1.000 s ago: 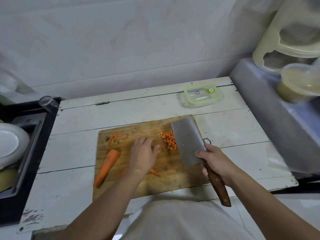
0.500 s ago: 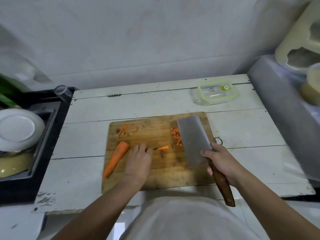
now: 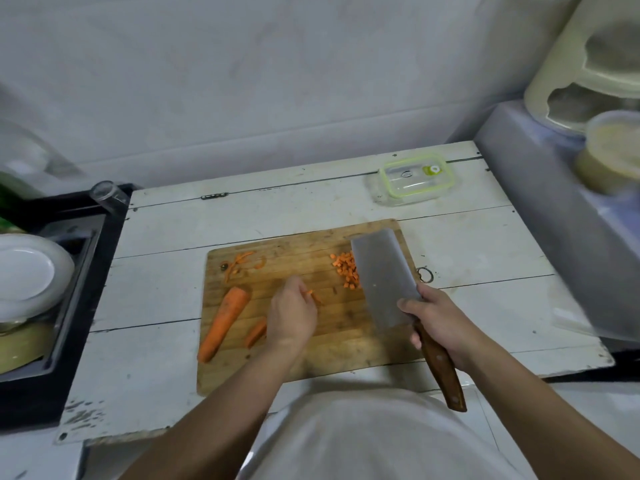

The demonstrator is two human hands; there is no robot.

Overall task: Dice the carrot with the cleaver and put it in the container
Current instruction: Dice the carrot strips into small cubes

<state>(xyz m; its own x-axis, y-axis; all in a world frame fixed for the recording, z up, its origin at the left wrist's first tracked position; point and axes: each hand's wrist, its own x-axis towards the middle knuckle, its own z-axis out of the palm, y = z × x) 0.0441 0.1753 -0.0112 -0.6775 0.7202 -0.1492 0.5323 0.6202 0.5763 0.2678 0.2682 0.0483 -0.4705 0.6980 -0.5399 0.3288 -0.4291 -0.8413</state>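
Left hand [image 3: 292, 311] pinching carrot strips [image 3: 313, 295] mid-board, long axis toward 4 o'clock; right hand [image 3: 438, 318] gripping cleaver [image 3: 382, 278] at 3 o'clock, nearer. Dice [image 3: 346, 270] at 1; container [image 3: 415, 178] beyond.

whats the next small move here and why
Probably lay the strips pinched in the left hand flat on the board and bring the cleaver across them. The right hand holds the cleaver beside the dice; a carrot and a slice remain uncut.
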